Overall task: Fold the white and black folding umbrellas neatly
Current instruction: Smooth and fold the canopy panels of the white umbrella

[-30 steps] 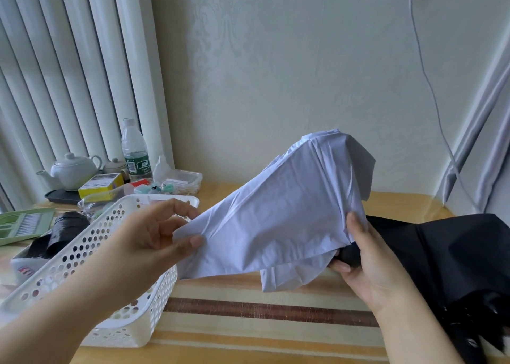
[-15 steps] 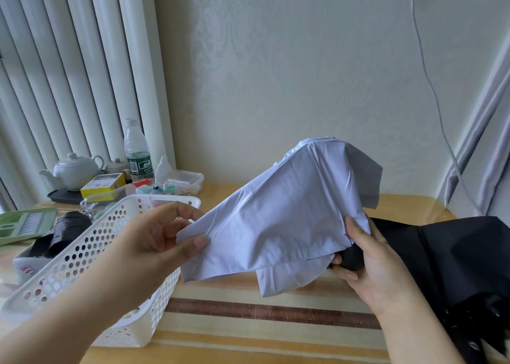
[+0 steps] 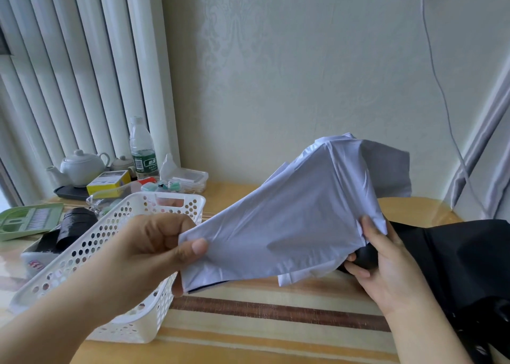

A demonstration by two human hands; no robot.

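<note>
Panel-straightening on the white umbrella [image 3: 289, 225], held above the tabletop [image 3: 276, 322].
Left hand [image 3: 154, 250] pinched a canopy edge while right hand [image 3: 383, 270] gripped its dark handle; pulling each panel taut before wrapping seemed wise. Black umbrella [image 3: 455, 259] lay at right.

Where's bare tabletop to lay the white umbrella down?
Bare: the striped mat between the white basket and the black umbrella, beneath the white umbrella; also the wood strip along the wall. Crowded: far left, around the teapot and bottle.
</note>
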